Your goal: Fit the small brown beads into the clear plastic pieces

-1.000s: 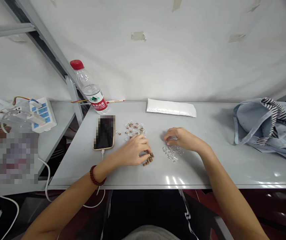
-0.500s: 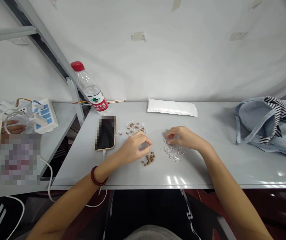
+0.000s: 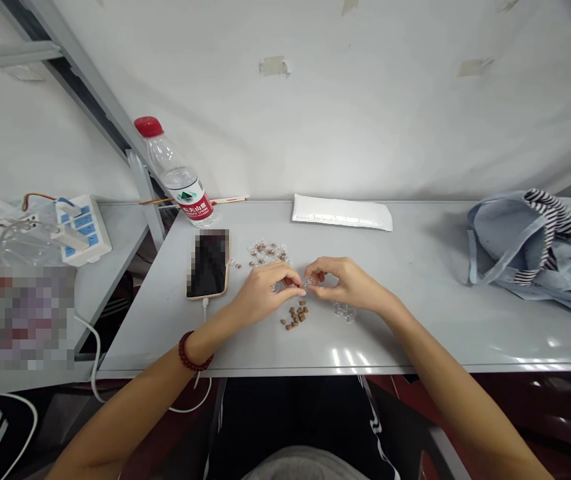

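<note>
My left hand [image 3: 265,288] is closed in a pinch near the middle of the table, and what its fingertips hold is too small to make out. Facing it, my right hand [image 3: 342,283] pinches a small clear plastic piece [image 3: 308,283]; the fingertips of both hands nearly meet around it. Just below them lie several small brown pellets [image 3: 295,316]. A loose group of clear plastic pieces [image 3: 345,312] is partly hidden under my right hand. Beyond my left hand lies a cluster of clear pieces with brown bits among them [image 3: 268,252].
A phone [image 3: 208,263] on a white cable lies left of my left hand. Behind it stands a water bottle [image 3: 192,193]. A white padded pouch [image 3: 342,213] rests near the wall, and a blue cloth bag [image 3: 505,247] at the right. A power strip [image 3: 85,230] sits on the left table.
My right hand has moved left from the clear pieces to meet my left hand, bringing a clear piece along. My left hand has shifted only slightly. At the far left, another person's hand has drawn back.
</note>
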{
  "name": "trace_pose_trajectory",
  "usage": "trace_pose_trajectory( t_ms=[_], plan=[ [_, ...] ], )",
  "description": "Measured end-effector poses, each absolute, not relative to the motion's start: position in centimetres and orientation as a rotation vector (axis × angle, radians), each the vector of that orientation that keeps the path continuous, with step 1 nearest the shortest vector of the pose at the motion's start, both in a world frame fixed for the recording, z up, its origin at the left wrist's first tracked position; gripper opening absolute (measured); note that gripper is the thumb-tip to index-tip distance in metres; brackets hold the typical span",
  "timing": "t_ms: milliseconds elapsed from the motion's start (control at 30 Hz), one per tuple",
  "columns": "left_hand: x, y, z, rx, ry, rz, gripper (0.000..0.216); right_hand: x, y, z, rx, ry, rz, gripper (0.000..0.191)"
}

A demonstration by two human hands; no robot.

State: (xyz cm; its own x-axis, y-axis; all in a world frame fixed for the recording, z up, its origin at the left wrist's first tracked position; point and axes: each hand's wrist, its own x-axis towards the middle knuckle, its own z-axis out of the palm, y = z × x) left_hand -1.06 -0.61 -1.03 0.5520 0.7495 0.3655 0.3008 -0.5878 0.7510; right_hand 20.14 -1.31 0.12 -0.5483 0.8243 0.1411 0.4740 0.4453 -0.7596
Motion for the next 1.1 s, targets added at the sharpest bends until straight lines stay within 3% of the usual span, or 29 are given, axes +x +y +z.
trace_pose_trajectory(
  t_ms=[600, 1100],
  plan=[
    [-0.97, -0.72, -0.69, 1.901, 0.889, 0.810, 0.015, 20.04, -1.49, 0.02, -0.950, -2.165, 0.910, 0.017],
    [-0.90, -1.04, -0.56, 1.884, 0.843, 0.873, 0.013, 19.53, -1.50, 0.01, -1.026, -1.692, 1.411, 0.015]
  ],
)
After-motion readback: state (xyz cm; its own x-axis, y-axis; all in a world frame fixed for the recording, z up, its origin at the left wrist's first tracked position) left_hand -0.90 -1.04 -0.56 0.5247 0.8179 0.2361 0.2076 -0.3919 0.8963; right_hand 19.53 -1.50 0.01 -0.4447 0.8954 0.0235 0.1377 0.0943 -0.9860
